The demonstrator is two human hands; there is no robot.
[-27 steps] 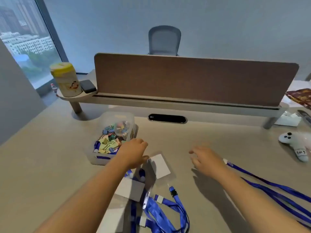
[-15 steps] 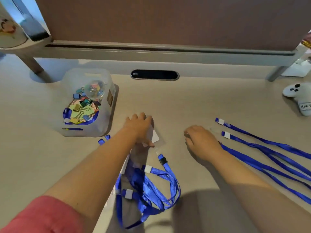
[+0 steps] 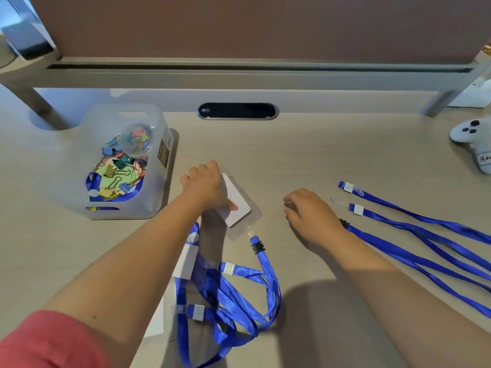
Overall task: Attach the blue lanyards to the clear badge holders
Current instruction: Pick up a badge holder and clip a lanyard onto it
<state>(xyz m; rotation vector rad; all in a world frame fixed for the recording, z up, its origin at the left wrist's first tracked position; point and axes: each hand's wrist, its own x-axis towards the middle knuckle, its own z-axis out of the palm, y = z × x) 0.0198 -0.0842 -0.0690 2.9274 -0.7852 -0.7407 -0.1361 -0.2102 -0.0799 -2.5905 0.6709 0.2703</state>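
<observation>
Broadly, the pale wood-grain desk (image 3: 305, 155) carries everything: a translucent plastic tub of coloured binder clips (image 3: 119, 166) at far left, a white plush toy (image 3: 475, 144) at far right, and the task items between.

Three loose blue fabric lanyards (image 3: 425, 235) lie stretched out on the right, well apart from the holders, their clip ends pointing toward the middle. A tangled heap of blue lanyards with holders already on them (image 3: 233, 293) sits in the near centre, partly under the left forearm.

One clear plastic badge holder with a white card inside (image 3: 239, 205) lies flat, just beyond that heap. A lanyard's black crimp and clear clip (image 3: 256, 241) meet its near corner; whether the clip is fully seated cannot be told.

Left hand (image 3: 204, 185): fingers curled, thumb pressing down on the holder, pinning it rather than lifting it. Right hand (image 3: 309, 211): loosely curled, palm down on the desk, holding nothing visible; its fingertips are hidden, so a small part beneath cannot be ruled out.

Judgement: one holder is being finished or set aside. Next move probably calls for the right hand to take the clip end of the nearest loose lanyard, with a fresh holder steadied for threading.
</observation>
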